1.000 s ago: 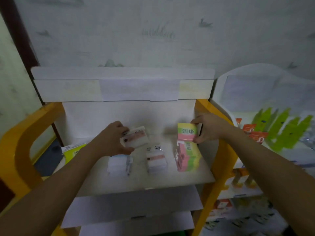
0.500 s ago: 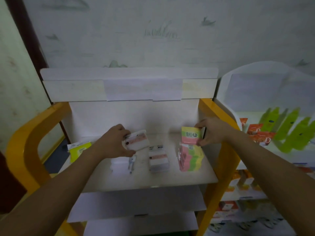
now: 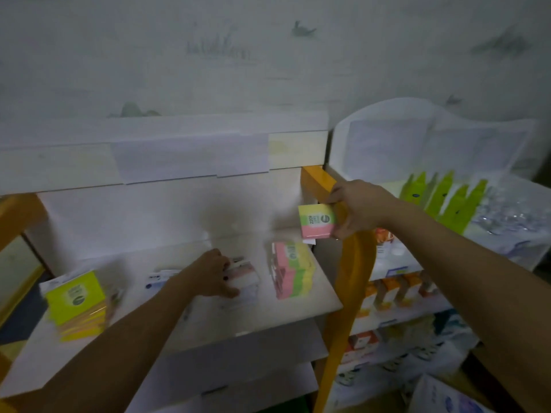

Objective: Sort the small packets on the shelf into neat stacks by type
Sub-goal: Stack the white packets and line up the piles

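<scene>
- yellow stack [image 3: 76, 302] sits well left of the left hand, leaning, needs squaring later
- left hand [image 3: 213, 277] lies on the white-pink stack [image 3: 243, 275]; curled or flat, cannot tell; press down evenly to align it
- pink-green stack [image 3: 292, 269] lies between the hands on the shelf [image 3: 316, 296]
- right hand [image 3: 356, 211] pinches a pink-green packet [image 3: 316, 220], held up above that stack; lower it flat, edges matched

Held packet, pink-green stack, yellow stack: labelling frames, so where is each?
Held packet [image 3: 316, 220], head view, front face.
Pink-green stack [image 3: 290, 268], head view, top packet.
Yellow stack [image 3: 76, 296], head view, top face.
</scene>
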Demonstrator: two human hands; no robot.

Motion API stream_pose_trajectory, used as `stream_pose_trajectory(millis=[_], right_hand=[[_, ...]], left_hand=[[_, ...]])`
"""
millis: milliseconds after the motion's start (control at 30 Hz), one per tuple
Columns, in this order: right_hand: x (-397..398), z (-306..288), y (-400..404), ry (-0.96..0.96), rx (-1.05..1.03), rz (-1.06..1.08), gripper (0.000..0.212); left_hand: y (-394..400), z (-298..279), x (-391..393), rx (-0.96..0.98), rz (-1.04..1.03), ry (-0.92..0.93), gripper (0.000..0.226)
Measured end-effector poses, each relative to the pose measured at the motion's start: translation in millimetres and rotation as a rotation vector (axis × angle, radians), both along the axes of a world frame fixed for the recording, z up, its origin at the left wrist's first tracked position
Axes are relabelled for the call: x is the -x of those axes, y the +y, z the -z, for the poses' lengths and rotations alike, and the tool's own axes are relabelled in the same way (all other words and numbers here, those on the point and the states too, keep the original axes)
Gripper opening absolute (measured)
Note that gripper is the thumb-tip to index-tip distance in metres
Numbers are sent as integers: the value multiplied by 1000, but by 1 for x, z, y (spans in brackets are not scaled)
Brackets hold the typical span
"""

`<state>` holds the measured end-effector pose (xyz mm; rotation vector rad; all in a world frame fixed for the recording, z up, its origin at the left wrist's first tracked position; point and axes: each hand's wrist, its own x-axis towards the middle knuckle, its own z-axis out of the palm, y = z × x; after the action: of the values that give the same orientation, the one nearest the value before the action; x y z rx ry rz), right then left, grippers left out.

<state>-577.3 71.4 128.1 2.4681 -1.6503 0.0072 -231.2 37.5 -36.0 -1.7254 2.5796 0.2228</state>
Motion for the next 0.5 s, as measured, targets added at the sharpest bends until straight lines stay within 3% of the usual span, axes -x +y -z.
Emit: stream_pose_trajectory(millis=[133, 233, 367, 500], right_hand=[[7, 3, 6, -30, -56, 18, 79], [1, 8, 6, -98, -68, -17, 67], [-22, 14, 3, -262, -119, -132, 45], [-30, 31, -9, -231, -159, -106, 47]], left_hand=[[-6, -9, -5, 44, 34, 45, 81], [0, -33, -13, 128, 12, 190, 98], [18, -57, -25, 222, 67, 366, 79], [34, -69, -27, 262, 48, 401, 56]])
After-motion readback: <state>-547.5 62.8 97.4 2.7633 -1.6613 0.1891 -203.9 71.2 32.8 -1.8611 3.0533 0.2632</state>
